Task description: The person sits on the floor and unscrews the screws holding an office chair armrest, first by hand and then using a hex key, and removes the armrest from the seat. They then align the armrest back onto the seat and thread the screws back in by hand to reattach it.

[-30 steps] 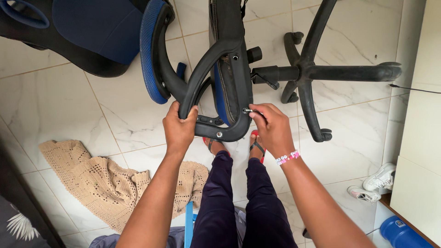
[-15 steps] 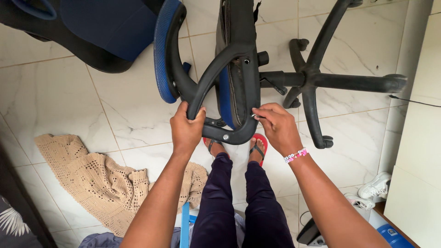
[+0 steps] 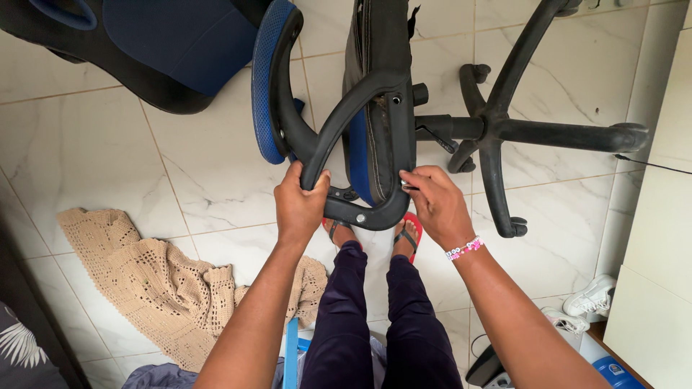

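An office chair lies on its side on the tiled floor, its seat (image 3: 378, 94) edge-on and its black wheeled base (image 3: 504, 133) pointing right. My left hand (image 3: 299, 205) grips the black curved armrest (image 3: 346, 130) near its lower end. My right hand (image 3: 436, 202) pinches a small metal tool (image 3: 409, 186) against the seat's underside, beside the armrest bracket. A blue-padded armrest (image 3: 268, 86) stands to the left. My feet in red sandals rest under the chair.
A blue and black chair back (image 3: 137, 50) lies at the upper left. A beige crochet cloth (image 3: 151, 281) is spread on the floor at the left. White shoes (image 3: 587, 299) and a white cabinet (image 3: 659, 238) are at the right.
The view has shifted slightly; both hands sit a little lower in frame. My right hand's fingers have closed in on the seat edge. The left grip is unchanged.
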Demonstrator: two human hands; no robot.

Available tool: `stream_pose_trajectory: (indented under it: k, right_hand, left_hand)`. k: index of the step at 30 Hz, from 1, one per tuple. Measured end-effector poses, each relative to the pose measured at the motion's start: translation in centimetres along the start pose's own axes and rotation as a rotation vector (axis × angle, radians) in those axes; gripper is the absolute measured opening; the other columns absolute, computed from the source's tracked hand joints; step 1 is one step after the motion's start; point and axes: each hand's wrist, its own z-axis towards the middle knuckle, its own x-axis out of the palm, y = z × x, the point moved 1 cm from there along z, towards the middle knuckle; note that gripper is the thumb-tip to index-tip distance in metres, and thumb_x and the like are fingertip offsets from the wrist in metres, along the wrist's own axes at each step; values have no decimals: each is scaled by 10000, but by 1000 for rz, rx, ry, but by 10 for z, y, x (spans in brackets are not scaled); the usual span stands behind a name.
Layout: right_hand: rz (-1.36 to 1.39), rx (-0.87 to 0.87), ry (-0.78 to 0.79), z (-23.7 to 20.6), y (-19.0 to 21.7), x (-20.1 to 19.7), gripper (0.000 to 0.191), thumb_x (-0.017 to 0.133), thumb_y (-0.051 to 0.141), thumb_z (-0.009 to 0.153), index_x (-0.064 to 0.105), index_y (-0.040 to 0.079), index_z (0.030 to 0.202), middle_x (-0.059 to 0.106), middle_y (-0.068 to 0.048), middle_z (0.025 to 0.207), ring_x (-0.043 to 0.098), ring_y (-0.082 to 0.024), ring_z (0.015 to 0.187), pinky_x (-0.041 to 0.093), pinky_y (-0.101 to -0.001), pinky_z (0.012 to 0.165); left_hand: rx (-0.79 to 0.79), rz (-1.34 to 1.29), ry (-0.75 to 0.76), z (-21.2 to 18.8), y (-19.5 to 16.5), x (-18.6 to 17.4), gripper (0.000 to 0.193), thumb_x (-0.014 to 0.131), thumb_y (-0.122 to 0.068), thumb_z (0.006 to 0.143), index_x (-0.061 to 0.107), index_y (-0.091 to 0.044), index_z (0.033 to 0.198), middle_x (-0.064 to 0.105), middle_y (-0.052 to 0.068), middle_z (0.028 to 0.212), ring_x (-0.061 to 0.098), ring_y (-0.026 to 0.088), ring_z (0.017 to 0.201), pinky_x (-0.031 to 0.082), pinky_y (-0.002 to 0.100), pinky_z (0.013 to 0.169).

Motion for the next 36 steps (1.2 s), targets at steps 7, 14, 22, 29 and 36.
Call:
stream_pose_trajectory:
  k: [7,14,22,29,36]
  right_hand:
    - [-85,46,32,4,2,-3,202,728,14,917,714,22,1118,661,-116,1060,679,-256,859,558,-332,742]
    - [-6,196,34,6,-1,-5,201,800,99,858,739,30,1036,667,-82,987,588,-185,702,501,-300,637]
    - [-142,250,48,11,-5,-9,273,876,192,814,697,-9,858,637,-86,834,583,-182,670,471,-315,593]
    - [-35,175,42,15,-1,-14,357,878,206,785,700,4,1020,633,-88,868,610,-194,755,515,-301,667]
    - [-57,71,78,8,-2,-13,210,783,108,903,768,77,1110,659,-74,901,647,-192,772,515,-308,678]
  left_hand:
    - [-16,36,-1,0,1,0,210,739,-199,901,643,-16,941,648,62,620,603,87,567,483,271,553]
    - [-18,14,5,1,3,0,204,734,-198,902,652,-18,954,663,68,639,608,80,580,483,268,557]
    - [-47,26,10,1,2,0,217,740,-205,904,645,-12,938,652,66,620,586,83,565,476,275,547]
    - [7,5,-3,1,1,0,203,731,-198,888,652,-25,956,658,46,630,609,70,569,484,267,549]
    - [-23,15,13,2,5,1,209,732,-207,902,649,-21,945,649,52,629,594,76,573,477,272,549]
